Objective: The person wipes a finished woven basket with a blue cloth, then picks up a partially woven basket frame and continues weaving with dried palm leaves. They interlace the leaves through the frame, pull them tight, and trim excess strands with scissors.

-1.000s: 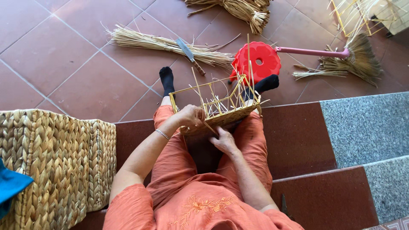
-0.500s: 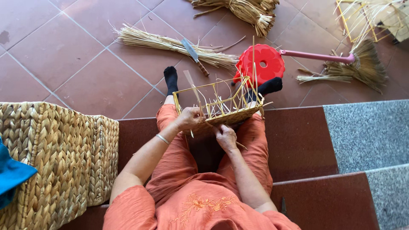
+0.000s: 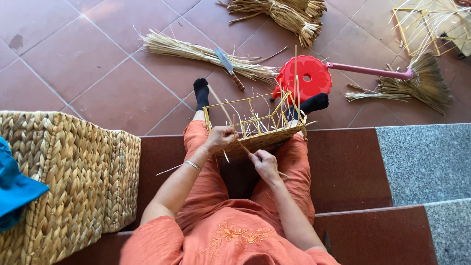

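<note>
A half-woven basket, its yellow wire frame threaded with pale upright straws, is balanced on the knees of a person seated on red steps. Its near rim is gripped by the closed left hand, while a thin straw is pinched in the curled right hand just below it.

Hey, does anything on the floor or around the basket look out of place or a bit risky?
One thing: a knife lies bare across a straw bundle on the tiled floor, near the person's socked foot. Otherwise the loose straw looks like ordinary working mess.
</note>
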A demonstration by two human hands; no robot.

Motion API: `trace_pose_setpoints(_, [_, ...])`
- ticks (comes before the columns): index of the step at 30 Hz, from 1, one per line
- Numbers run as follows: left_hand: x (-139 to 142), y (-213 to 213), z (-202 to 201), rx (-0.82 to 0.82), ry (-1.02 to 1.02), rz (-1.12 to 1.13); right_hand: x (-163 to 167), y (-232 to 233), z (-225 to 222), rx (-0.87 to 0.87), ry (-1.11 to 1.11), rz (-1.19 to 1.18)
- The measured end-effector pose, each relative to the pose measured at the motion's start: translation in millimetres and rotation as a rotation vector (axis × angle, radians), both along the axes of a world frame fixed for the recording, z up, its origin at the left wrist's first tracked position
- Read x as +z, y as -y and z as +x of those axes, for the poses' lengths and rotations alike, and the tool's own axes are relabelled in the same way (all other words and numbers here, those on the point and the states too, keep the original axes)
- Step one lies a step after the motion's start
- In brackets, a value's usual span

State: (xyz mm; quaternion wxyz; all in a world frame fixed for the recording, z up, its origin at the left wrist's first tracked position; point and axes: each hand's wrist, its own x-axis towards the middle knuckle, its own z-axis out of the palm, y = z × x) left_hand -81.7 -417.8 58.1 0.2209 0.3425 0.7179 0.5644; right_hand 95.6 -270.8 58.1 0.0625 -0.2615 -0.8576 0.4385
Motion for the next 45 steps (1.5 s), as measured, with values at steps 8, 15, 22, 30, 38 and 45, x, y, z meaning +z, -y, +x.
trace_pose_setpoints(8, [18, -9, -16, -0.214, 0.051, -0.356, -3, 4, 12, 0.143, -0.092, -0.026])
trace_pose_setpoints(15, [3, -4, -10, -0.205, 0.053, -0.095, -17, 1, 23, 0.136, -0.078, -0.042])
trace_pose_setpoints(22, [-10, -7, -3, -0.115, 0.212, 0.023, -21, -2, 26, 0.017, -0.184, -0.503])
trace_pose_setpoints(30, [-20, -16, -9, -0.103, 0.368, 0.376, 26, -8, 9, -0.055, -0.33, -1.076])
trace_pose_setpoints(38, [-37, 0, 9, -0.004, 0.666, 0.245, -4, -13, 19, -0.065, -0.419, -0.759])
trace_pose_setpoints(45, [-20, 2, 12, -0.03, 0.039, 0.143, -6, -10, 21, 0.107, -0.375, -0.55])
